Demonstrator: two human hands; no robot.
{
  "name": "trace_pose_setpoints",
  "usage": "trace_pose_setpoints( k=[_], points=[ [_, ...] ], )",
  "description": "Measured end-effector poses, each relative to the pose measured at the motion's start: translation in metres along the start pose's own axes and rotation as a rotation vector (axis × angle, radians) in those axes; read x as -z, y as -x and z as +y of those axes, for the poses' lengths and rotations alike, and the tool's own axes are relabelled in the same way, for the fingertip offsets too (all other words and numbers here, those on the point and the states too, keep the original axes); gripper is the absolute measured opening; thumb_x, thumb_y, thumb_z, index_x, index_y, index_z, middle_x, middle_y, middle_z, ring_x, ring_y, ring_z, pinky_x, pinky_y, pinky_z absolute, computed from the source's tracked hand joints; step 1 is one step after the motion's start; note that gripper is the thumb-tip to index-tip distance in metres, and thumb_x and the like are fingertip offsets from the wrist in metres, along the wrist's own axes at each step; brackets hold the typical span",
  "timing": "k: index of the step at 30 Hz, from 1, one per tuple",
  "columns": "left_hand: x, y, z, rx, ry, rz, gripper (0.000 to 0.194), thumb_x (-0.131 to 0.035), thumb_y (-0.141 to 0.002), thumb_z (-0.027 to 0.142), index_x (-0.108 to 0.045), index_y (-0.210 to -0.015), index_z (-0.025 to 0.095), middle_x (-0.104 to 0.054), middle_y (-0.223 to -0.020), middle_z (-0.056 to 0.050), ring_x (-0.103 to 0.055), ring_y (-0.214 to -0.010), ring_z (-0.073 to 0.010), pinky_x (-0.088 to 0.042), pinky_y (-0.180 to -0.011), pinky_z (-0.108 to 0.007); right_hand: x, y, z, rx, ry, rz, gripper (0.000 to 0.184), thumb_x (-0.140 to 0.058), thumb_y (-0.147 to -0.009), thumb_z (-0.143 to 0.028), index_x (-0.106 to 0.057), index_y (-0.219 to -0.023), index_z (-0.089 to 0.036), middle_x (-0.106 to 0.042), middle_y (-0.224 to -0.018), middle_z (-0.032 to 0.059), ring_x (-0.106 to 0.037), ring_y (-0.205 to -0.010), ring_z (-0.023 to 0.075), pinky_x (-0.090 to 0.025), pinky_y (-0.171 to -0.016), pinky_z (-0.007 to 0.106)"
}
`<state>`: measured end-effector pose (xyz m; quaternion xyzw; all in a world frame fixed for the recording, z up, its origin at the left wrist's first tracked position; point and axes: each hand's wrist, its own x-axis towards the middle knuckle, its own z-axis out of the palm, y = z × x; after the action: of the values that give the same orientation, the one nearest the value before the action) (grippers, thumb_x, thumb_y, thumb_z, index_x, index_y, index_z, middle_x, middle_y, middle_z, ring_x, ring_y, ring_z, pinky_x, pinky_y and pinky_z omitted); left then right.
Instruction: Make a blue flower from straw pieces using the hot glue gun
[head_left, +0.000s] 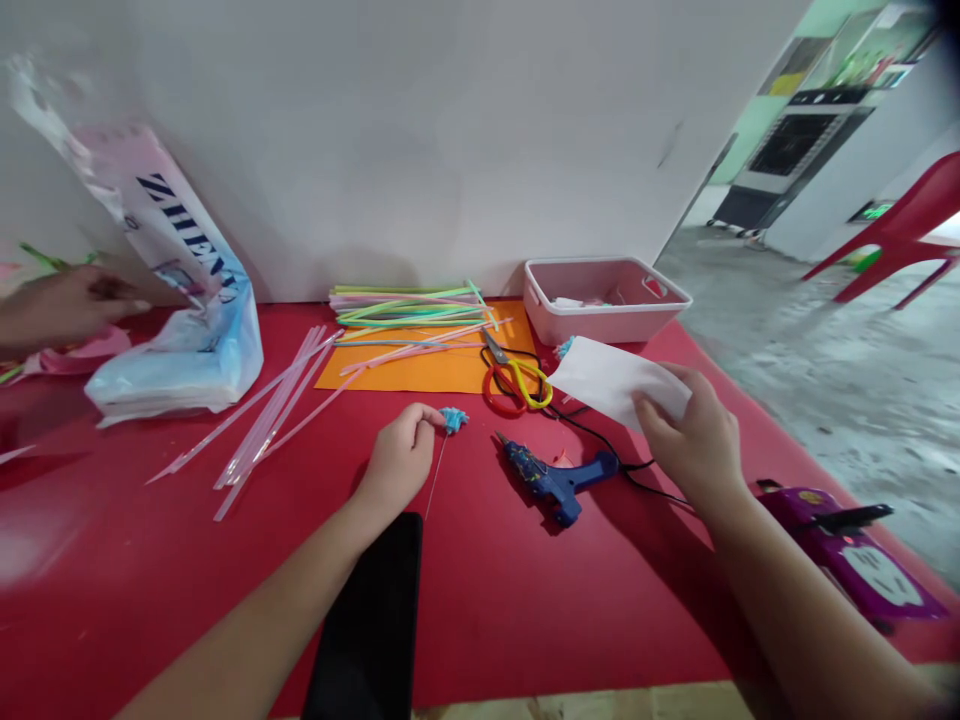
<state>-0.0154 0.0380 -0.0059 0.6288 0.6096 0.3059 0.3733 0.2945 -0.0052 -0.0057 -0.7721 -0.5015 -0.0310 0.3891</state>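
Observation:
My left hand [401,455] is closed in a pinch on a thin wire stem topped by a small blue flower [453,419], just above the red table [480,620]. My right hand [697,440] grips a folded white paper [607,378] held over the table's right side. A blue glue gun [559,480] lies between my hands, its black cord running to the right. Red-and-yellow scissors [514,385] lie just beyond it.
Coloured straws [409,305] rest on an orange sheet [420,368]; loose pale straws [262,420] lie to the left. A pink bin [604,300] stands at the back, a black phone [371,630] near me, a purple device [855,560] at right. Another person's hand [64,305] holds a plastic bag [176,330].

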Motion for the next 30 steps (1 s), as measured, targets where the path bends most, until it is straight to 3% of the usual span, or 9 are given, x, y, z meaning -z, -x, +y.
trace_pose_setpoints(
  k=[2,7,12,16,19,22,25,27,30],
  points=[
    [0.001,0.000,0.001,-0.033,-0.041,0.031,0.018,-0.044,-0.090,0.015,-0.061,-0.089,0.022,-0.073,-0.094,-0.003,-0.065,-0.078,-0.0165,-0.046,-0.071,-0.026,0.000,0.001,-0.001,0.006,-0.005,0.023,0.037,-0.061,-0.078,-0.038,-0.065,-0.112,-0.024,-0.075,-0.095,0.0072,-0.068,-0.076,0.0265,-0.052,-0.072,0.038],
    [0.002,0.001,-0.001,-0.069,-0.096,0.084,0.021,-0.040,-0.092,0.019,-0.061,-0.096,0.021,-0.070,-0.087,-0.002,-0.060,-0.066,-0.0170,-0.041,-0.065,-0.028,0.002,0.002,-0.003,-0.016,-0.026,0.041,0.038,-0.062,-0.078,-0.039,-0.066,-0.112,-0.024,-0.075,-0.093,0.0077,-0.064,-0.066,0.0238,-0.051,-0.068,0.037],
    [0.002,0.002,-0.004,-0.127,-0.078,0.132,0.022,-0.038,-0.097,0.030,-0.058,-0.099,0.021,-0.067,-0.083,-0.003,-0.064,-0.077,-0.0194,-0.043,-0.069,-0.028,0.004,0.002,-0.007,-0.034,-0.036,0.043,0.037,-0.062,-0.079,-0.039,-0.066,-0.112,-0.025,-0.074,-0.094,0.0081,-0.064,-0.064,0.0235,-0.052,-0.069,0.038],
    [-0.002,0.007,-0.001,-0.172,-0.030,0.104,0.025,-0.042,-0.098,0.040,-0.057,-0.090,0.022,-0.064,-0.072,0.000,-0.062,-0.069,-0.0170,-0.045,-0.066,-0.027,0.005,0.006,-0.009,-0.009,-0.087,0.070,0.035,-0.064,-0.080,-0.042,-0.066,-0.110,-0.024,-0.073,-0.091,0.0081,-0.064,-0.067,0.0238,-0.052,-0.065,0.036],
    [-0.008,0.015,0.001,-0.238,0.065,0.056,0.025,-0.055,-0.094,0.046,-0.056,-0.098,0.021,-0.069,-0.084,-0.003,-0.065,-0.074,-0.0157,-0.050,-0.065,-0.025,0.004,0.014,-0.013,0.035,-0.254,0.073,0.036,-0.067,-0.079,-0.045,-0.066,-0.108,-0.023,-0.072,-0.091,0.0071,-0.066,-0.073,0.0240,-0.053,-0.063,0.034],
    [-0.017,0.024,-0.001,-0.466,0.157,-0.002,0.054,-0.075,-0.083,0.045,-0.050,-0.125,0.023,-0.067,-0.126,-0.012,-0.067,-0.104,-0.0209,-0.056,-0.079,-0.029,0.002,0.025,-0.021,0.018,-0.533,-0.060,0.039,-0.072,-0.078,-0.047,-0.065,-0.108,-0.023,-0.070,-0.088,0.0044,-0.065,-0.071,0.0213,-0.053,-0.059,0.032],
    [-0.026,0.032,-0.005,-0.702,0.129,0.034,0.082,-0.083,-0.074,0.046,-0.041,-0.141,0.025,-0.055,-0.143,-0.017,-0.057,-0.128,-0.0294,-0.053,-0.102,-0.043,-0.001,0.035,-0.031,-0.084,-0.791,-0.292,0.042,-0.078,-0.076,-0.046,-0.064,-0.109,-0.024,-0.069,-0.085,0.0021,-0.063,-0.063,0.0170,-0.052,-0.052,0.028],
    [-0.029,0.038,-0.004,-0.754,0.136,0.048,0.074,-0.079,-0.080,0.044,-0.043,-0.142,0.025,-0.059,-0.140,-0.016,-0.061,-0.125,-0.0287,-0.053,-0.102,-0.043,-0.002,0.039,-0.037,-0.155,-0.902,-0.431,0.045,-0.081,-0.073,-0.044,-0.064,-0.110,-0.024,-0.070,-0.086,0.0021,-0.063,-0.063,0.0158,-0.053,-0.051,0.026],
    [-0.026,0.043,0.003,-0.714,0.091,0.038,0.042,-0.074,-0.086,0.034,-0.060,-0.125,0.025,-0.072,-0.122,-0.010,-0.069,-0.113,-0.0240,-0.055,-0.098,-0.036,-0.004,0.041,-0.043,-0.224,-0.982,-0.538,0.054,-0.082,-0.073,-0.044,-0.060,-0.120,-0.026,-0.072,-0.091,0.0032,-0.067,-0.067,0.0165,-0.055,-0.053,0.025]
  ],
)
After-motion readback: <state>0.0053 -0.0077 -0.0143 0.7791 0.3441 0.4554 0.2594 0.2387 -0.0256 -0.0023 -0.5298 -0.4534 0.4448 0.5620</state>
